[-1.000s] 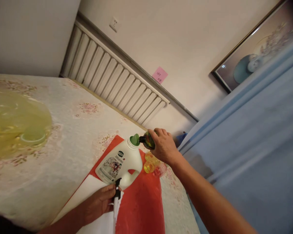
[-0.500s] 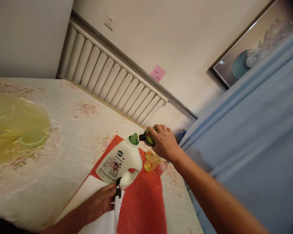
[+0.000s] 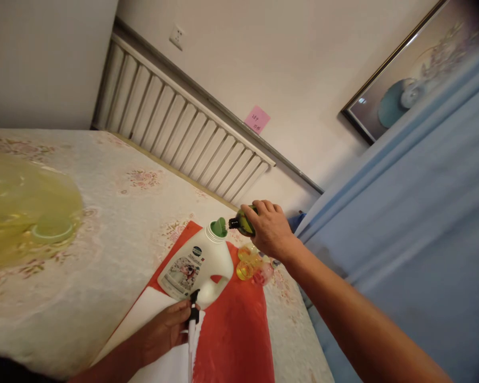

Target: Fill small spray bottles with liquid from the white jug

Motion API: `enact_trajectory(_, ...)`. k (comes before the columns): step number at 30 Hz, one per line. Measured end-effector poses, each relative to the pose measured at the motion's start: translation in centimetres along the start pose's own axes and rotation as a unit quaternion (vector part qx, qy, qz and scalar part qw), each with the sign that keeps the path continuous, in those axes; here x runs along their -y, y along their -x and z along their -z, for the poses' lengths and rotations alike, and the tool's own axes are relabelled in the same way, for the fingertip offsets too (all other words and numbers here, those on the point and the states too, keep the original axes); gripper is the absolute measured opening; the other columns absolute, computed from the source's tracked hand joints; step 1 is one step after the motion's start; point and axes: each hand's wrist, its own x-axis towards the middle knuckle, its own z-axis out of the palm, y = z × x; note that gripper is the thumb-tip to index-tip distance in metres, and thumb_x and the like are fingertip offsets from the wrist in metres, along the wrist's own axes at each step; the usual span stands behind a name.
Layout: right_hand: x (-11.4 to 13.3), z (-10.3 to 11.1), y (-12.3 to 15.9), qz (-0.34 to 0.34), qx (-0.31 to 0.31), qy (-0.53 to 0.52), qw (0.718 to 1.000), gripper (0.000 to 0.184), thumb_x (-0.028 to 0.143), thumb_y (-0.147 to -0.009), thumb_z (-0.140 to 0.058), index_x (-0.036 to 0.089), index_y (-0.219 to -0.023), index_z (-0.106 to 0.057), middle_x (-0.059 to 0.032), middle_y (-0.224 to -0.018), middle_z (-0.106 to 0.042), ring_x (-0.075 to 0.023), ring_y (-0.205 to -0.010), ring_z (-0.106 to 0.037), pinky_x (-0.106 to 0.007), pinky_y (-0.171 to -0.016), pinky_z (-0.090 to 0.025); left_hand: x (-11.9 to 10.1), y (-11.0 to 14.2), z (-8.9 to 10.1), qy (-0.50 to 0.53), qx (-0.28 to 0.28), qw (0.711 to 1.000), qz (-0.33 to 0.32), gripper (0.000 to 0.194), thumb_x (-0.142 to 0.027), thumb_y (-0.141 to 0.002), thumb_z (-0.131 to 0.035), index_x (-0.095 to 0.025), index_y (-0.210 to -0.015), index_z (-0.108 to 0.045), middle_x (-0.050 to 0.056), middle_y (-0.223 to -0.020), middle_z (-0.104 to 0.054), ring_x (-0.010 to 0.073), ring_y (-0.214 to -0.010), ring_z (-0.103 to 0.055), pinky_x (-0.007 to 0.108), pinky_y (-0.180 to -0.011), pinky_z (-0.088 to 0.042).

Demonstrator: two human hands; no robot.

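Note:
My right hand (image 3: pixel 272 229) is wrapped round a small dark green bottle (image 3: pixel 245 222), tipped so that its black-threaded neck points at the jug's mouth. A white detergent jug (image 3: pixel 201 263) with a green spout stands on a red cloth (image 3: pixel 235 330), its cap off. The two mouths are close together; a thin trickle seems to show between them, though I cannot make it out for sure. My left hand (image 3: pixel 174 323) pinches a black pump head (image 3: pixel 193 313) by its collar, in front of the jug. The white tube of the pump hangs downward.
Small clear bottles with yellow liquid (image 3: pixel 245 266) and pink liquid (image 3: pixel 263 275) stand right of the jug. White paper (image 3: pixel 159 367) lies under my left hand. A yellow-green transparent bag (image 3: pixel 24 197) is at the left, a radiator (image 3: pixel 183 117) behind, a blue curtain (image 3: pixel 415 213) at right.
The tilted green bottle has shifted very slightly to the right, its neck staying near the jug's mouth. Both hands keep their grip and otherwise hardly move.

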Motion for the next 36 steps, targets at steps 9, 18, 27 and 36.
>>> enact_trajectory(9,-0.1,0.3,-0.2,0.014,-0.001,0.011,1.000,0.058,0.024,-0.082,-0.061,0.024,-0.137,-0.045,-0.0142,-0.129,-0.051,-0.0311,-0.116,-0.042,-0.043,-0.095,-0.031,0.1,-0.1,0.1,-0.012,-0.022,1.000,0.009,0.020,-0.035,-0.083,-0.074,-0.019,-0.091,-0.066,0.001,-0.084,-0.064,0.0146,-0.075,-0.060,0.027,-0.071,-0.042)
enact_trajectory(18,0.2,1.2,-0.5,0.027,0.000,0.026,0.999,0.059,0.017,-0.078,-0.060,0.023,-0.135,-0.046,-0.0146,-0.127,-0.052,-0.0314,-0.116,-0.042,-0.044,-0.094,-0.031,0.1,0.0,0.2,-0.005,-0.013,1.000,0.005,0.018,-0.033,-0.083,-0.074,-0.019,-0.092,-0.066,0.001,-0.086,-0.064,0.0143,-0.077,-0.060,0.026,-0.072,-0.042)
enact_trajectory(27,0.7,1.6,-0.7,0.048,-0.010,0.043,0.998,0.053,0.019,-0.081,-0.059,0.022,-0.132,-0.048,-0.0146,-0.123,-0.053,-0.0320,-0.113,-0.041,-0.045,-0.094,-0.030,0.2,0.0,0.3,-0.006,-0.011,1.000,0.003,0.020,-0.034,-0.084,-0.074,-0.018,-0.093,-0.065,0.002,-0.085,-0.064,0.0138,-0.076,-0.059,0.026,-0.071,-0.042)
enact_trajectory(36,1.3,1.5,-1.0,0.088,-0.062,0.069,0.992,0.037,0.017,-0.091,-0.048,0.020,-0.128,-0.052,-0.0148,-0.116,-0.056,-0.0312,-0.108,-0.044,-0.048,-0.094,-0.031,0.5,-0.4,1.0,-0.010,-0.012,1.000,0.006,0.020,-0.034,-0.086,-0.072,-0.018,-0.094,-0.064,0.001,-0.086,-0.063,0.0134,-0.076,-0.058,0.027,-0.072,-0.042)
